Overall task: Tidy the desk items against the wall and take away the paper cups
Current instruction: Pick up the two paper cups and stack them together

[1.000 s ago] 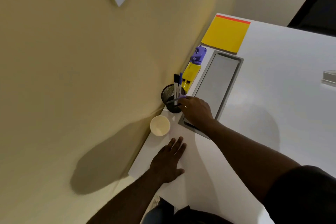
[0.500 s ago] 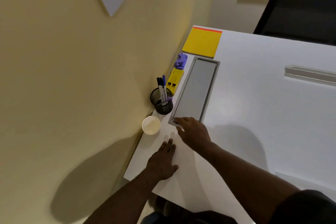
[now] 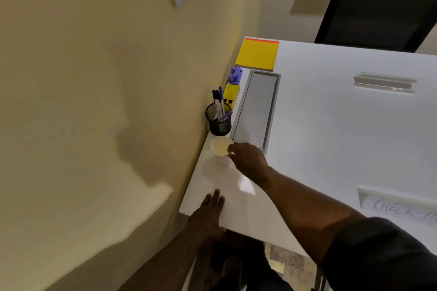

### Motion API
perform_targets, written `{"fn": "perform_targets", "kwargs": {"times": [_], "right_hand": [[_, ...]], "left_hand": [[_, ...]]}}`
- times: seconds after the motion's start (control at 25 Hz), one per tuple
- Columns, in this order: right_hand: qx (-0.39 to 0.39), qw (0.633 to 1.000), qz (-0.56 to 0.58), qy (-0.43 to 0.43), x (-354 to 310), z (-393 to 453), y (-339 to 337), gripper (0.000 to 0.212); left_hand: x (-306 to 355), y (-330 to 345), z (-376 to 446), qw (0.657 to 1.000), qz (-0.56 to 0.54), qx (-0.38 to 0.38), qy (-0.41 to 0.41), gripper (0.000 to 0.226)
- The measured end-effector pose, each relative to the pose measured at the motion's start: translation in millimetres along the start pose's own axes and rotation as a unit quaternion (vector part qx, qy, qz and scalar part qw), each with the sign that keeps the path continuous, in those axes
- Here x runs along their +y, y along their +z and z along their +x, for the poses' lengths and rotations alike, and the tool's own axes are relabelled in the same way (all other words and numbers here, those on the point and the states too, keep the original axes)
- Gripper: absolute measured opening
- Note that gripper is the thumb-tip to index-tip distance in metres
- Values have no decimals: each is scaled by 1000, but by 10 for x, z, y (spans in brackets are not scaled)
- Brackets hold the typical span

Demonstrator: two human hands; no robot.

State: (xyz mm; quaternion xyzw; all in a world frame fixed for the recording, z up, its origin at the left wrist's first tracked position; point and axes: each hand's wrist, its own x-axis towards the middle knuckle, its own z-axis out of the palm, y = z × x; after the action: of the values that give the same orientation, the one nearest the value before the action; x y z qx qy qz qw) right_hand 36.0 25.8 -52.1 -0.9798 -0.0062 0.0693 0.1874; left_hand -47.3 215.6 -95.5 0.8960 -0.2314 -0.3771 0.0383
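Cup-removal step: right hand (image 3: 248, 160) closing fingers on rim of small cream paper cup (image 3: 221, 146) beside black mesh pen holder (image 3: 218, 119) at wall edge of white bench (image 3: 331, 149), left hand (image 3: 208, 217) flat, empty; next, presumably a secure lift.

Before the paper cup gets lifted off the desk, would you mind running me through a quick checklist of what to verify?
1. Right hand on paper cup: fingers touch the rim; closed grip cannot tell.
2. Cup upright: ok.
3. Cup empty: looks so, ok.
4. Clearance from pen holder: very close behind the cup, not ok; lift carefully.
5. Left hand out of the way, flat at the desk edge: ok.
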Motion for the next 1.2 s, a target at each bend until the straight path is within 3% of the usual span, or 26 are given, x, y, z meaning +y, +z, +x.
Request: {"fn": "perform_targets", "kwargs": {"times": [0.16, 0.28, 0.4, 0.6, 0.72, 0.88, 1.0, 1.08, 1.2], "right_hand": [[37, 994, 76, 75, 151, -507, -253, 26], [39, 981, 158, 104, 234, -955, -622, 23], [25, 964, 242, 109, 283, -1374, -1070, 16], [47, 950, 286, 119, 426, -1975, -1726, 17], [51, 958, 264, 100, 647, -2349, -2012, 18], [81, 957, 267, 82, 1190, -2906, -2266, 14], [150, 940, 294, 81, 1837, -3339, -2431, 14], [198, 929, 292, 111, 2292, -3578, -2494, 11], [224, 937, 201, 179, 3135, -3876, -2426, 14]], "left_hand": [[135, -51, -138, 992, -92, 84, -9, 98], [500, -397, -197, 951, -187, 246, 29, 105], [918, -759, -219, 915, -181, 345, 107, 104], [1545, -969, -272, 874, -237, 351, 239, 86], [2016, -959, -450, 872, -260, 328, 252, 81], [2690, -721, -639, 873, -265, 334, 239, 82], [3185, -401, -752, 868, -274, 366, 196, 83], [3414, -230, -844, 866, -304, 369, 147, 82], [3692, 1, -1037, 867, -316, 370, 102, 81]]}}
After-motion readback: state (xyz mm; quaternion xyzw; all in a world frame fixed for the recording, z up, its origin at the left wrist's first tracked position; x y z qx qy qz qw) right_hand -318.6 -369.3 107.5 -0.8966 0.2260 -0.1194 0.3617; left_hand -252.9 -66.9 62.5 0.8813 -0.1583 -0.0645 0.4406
